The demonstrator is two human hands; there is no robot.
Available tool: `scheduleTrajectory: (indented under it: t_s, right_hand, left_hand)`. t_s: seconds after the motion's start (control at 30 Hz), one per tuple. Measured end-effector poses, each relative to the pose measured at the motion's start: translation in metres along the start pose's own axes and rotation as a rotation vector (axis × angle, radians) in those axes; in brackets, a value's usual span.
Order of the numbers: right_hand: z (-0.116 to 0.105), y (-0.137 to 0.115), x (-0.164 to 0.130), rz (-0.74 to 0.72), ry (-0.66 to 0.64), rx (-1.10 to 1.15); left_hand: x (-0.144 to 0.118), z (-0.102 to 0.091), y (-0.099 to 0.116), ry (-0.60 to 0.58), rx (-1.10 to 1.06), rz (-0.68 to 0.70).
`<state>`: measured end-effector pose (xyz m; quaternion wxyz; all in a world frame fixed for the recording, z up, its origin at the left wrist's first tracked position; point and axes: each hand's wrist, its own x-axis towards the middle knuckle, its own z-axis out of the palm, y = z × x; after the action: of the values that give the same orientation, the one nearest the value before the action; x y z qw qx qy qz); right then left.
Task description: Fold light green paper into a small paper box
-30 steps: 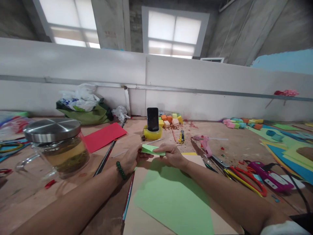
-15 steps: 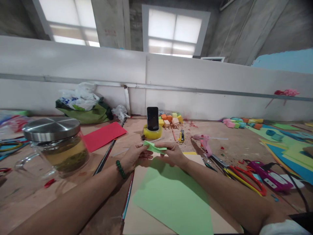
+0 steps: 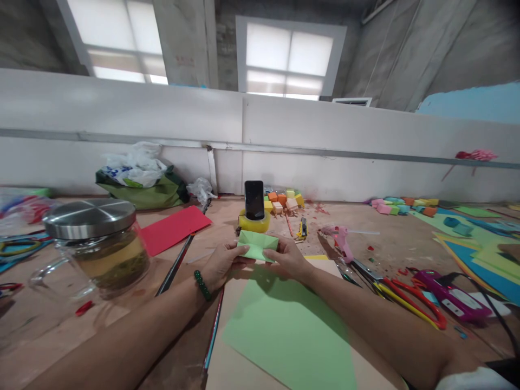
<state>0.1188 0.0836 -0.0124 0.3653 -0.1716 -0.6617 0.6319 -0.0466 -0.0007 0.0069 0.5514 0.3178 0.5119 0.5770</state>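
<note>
The left hand [image 3: 222, 262] and right hand [image 3: 290, 258] pinch opposite ends of a small green paper [image 3: 257, 244] near the large green sheet's [image 3: 290, 330] far edge. Bare worktop [image 3: 173, 329] opens leftward toward the glass mug [image 3: 111, 262]; scissors [image 3: 377, 278] crowd the right forearm. Half a second ago the paper was tilted; now its creased face shows broadly.

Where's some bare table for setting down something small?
Two patches of table look mostly bare: between the pink glue gun and the layered coloured sheets, with a few scraps; and between the glass mug and left forearm. It's crowded around the scissors and purple device, and under the large green sheet.
</note>
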Motion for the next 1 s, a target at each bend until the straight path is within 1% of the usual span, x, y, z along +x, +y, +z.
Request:
scheduleTrajectory:
  t_s: [0.2,0.37,0.57,0.73,0.9,1.0]
  right_hand:
    - [0.002,0.000,-0.001,0.040,0.012,0.065]
    - [0.002,0.000,-0.002,0.047,0.019,0.069]
    - [0.002,0.004,-0.003,0.076,0.023,0.077]
    - [0.001,0.007,-0.003,0.073,0.017,0.075]
    - [-0.001,0.009,-0.002,0.026,-0.008,0.073]
    - [-0.001,0.010,-0.003,0.030,-0.013,0.087]
  left_hand:
    - [0.001,0.000,-0.001,0.013,0.006,0.016]
    - [0.002,0.001,0.000,0.007,0.004,0.021]
    - [0.001,0.001,-0.002,0.027,0.016,0.046]
    - [0.000,0.002,-0.001,0.036,0.030,0.051]
    - [0.000,0.001,0.000,0.038,0.043,0.035]
    - [0.000,0.002,0.001,0.032,0.042,0.027]
